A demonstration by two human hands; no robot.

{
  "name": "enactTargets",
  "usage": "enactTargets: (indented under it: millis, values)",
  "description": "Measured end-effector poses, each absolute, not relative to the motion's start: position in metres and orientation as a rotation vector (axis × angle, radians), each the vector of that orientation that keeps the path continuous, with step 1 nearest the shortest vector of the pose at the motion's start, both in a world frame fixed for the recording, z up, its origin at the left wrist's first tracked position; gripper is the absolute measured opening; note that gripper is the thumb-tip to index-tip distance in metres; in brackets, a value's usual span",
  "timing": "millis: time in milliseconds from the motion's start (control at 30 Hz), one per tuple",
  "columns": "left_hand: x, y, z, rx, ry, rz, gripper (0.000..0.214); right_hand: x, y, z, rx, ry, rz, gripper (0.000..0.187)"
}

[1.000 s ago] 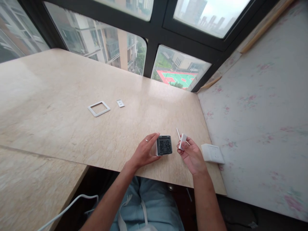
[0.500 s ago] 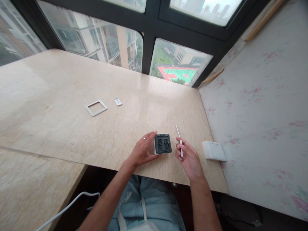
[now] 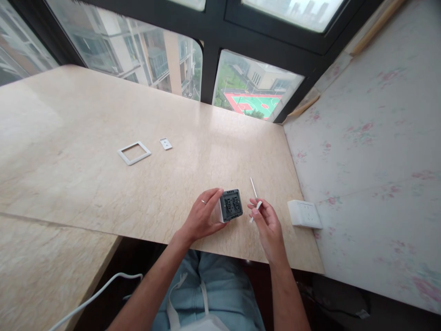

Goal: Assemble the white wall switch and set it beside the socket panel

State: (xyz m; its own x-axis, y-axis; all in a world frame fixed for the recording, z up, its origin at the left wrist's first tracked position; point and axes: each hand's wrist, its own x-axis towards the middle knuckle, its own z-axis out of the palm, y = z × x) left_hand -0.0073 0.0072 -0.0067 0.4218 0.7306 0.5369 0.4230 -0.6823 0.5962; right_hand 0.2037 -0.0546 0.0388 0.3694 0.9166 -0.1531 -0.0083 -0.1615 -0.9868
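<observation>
My left hand (image 3: 202,215) wraps round the white side of a wall socket (image 3: 231,205) at the front of the stone counter. Its dark inner face, with two sets of slots and small screws, is turned up toward me. In my right hand (image 3: 267,225) is a screwdriver (image 3: 254,187) with a white handle, held between thumb and fingers. The thin metal shaft points away from me, apart from the socket. A white rectangular frame (image 3: 134,161) and a small white cover piece (image 3: 166,144) lie farther back on the left.
Against the papered wall (image 3: 361,151) on the right stands a second white socket box (image 3: 304,214). Windows with a dark frame (image 3: 210,69) rise behind the counter (image 3: 193,161). A white cable (image 3: 99,292) hangs at the lower left, below the counter's front edge.
The handle has shifted in my right hand's fingers, and that hand has moved slightly left. My left hand has tilted the socket a little. The whole view has shifted slightly.
</observation>
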Motion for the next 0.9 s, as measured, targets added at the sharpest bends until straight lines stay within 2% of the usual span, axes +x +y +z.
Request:
enactTargets:
  millis: [233,500,900]
  values:
    - [-0.004,0.003,-0.002,2.333,0.923,1.19,0.096,0.205,-0.052,0.039,-1.563,-0.831,1.043,0.056]
    - [0.004,-0.005,-0.007,2.337,0.716,1.168,0.099,0.204,-0.049,0.039,-1.555,-0.911,1.046,0.049]
    - [0.013,-0.01,-0.002,2.347,0.656,1.237,0.096,0.198,-0.057,0.037,-1.51,-0.892,1.056,0.041]
